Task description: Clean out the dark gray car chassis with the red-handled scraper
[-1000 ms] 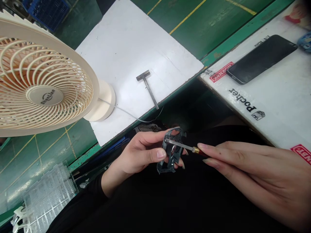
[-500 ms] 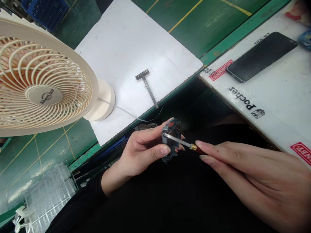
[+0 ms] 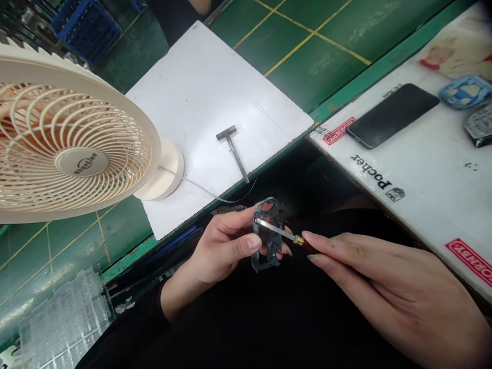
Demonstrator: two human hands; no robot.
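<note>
My left hand [image 3: 223, 248] pinches a small dark grey part [image 3: 266, 262], an open shell with cut-outs that resembles a model car body, between thumb and fingers. My right hand [image 3: 388, 279] grips the dark red handle of a flat-bladed tool [image 3: 277, 228] with a brass ferrule. Its bright, narrow blade reaches across the shell, with the tip at the upper left inner edge, near my left fingers. Whether the blade is a file or a scraper I cannot tell. Both hands are above my dark-clothed lap.
A cream fan [image 3: 82, 161] stands at left on a white board [image 3: 200, 87], beside a T-shaped metal tool [image 3: 234, 154]. On the right-hand table [image 3: 418, 220] lie a phone [image 3: 394, 115], a blue toy car body [image 3: 465, 92] and a grey part [image 3: 480, 123]. Clear plastic trays [image 3: 65, 323] sit lower left.
The view has shifted, bringing more of the right table's far end into sight. The grey shell is turned more toward me; the blade stays against its upper left edge.
</note>
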